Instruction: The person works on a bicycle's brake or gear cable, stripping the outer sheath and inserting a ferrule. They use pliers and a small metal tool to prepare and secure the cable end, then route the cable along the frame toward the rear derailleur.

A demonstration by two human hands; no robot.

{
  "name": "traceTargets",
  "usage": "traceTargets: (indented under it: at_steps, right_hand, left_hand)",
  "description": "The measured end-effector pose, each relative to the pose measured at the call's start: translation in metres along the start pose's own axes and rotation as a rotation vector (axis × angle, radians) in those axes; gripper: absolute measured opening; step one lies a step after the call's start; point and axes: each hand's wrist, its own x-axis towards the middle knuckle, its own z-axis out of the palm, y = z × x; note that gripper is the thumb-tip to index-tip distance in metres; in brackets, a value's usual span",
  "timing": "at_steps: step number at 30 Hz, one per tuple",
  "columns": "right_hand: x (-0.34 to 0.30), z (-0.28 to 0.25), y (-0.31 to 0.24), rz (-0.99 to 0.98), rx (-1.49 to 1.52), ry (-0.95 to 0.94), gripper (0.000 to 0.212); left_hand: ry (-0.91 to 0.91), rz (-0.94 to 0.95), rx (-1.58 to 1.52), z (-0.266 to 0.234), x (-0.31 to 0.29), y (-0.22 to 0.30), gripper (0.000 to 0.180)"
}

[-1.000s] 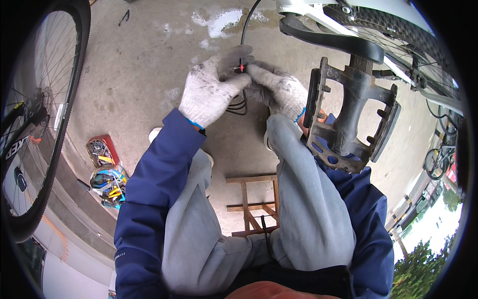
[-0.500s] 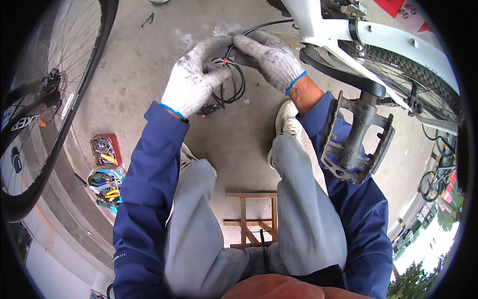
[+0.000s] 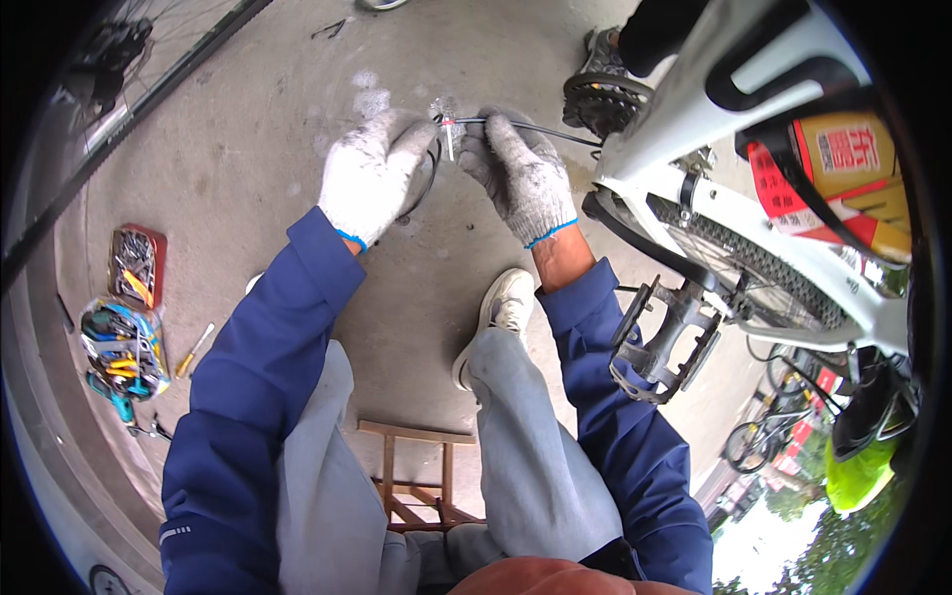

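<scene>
Up in front, the cable [image 3: 555, 130] hangs between both gloved hands, a red-and-white tag [image 3: 449, 142] on it. The left hand [image 3: 370, 177] and right hand [image 3: 524, 183] pinch it in their fingers either side, likely to keep that stretch straight. Beyond, it meets the bike [image 3: 664, 119]. Leftward, a red box [image 3: 159, 263] sits on the floor [image 3: 416, 263], seemingly for reach.

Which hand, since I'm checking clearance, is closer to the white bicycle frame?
The right hand, at the black cable between its red band and the frame; the left hand is on the band's far side.
</scene>
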Motion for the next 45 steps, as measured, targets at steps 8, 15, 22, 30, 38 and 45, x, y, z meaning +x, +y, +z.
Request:
traceTargets:
  at_steps: [8,15,22,30,38,45]
  right_hand:
    - [0.004,0.002,0.005,-0.061,-0.040,0.013,0.030]
    - [0.002,0.003,0.004,-0.092,-0.052,0.026,0.027]
    - [0.003,0.006,0.007,-0.124,-0.057,0.036,0.026]
    - [0.009,0.008,0.007,-0.129,-0.031,0.039,0.025]
    - [0.008,0.005,0.007,-0.111,-0.034,0.052,0.024]
    - [0.011,0.003,0.009,-0.103,-0.065,0.047,0.023]
  left_hand:
    - [0.079,0.169,0.140,-0.003,0.008,-0.023,0.025]
    - [0.052,0.316,0.307,-0.006,0.025,-0.028,0.025]
    - [0.032,0.257,0.218,-0.009,0.021,-0.020,0.026]
    - [-0.040,0.249,0.258,-0.012,0.033,-0.019,0.030]
    - [-0.049,0.199,0.212,-0.009,0.028,-0.019,0.030]
    - [-0.031,0.209,0.160,-0.007,0.027,-0.020,0.026]
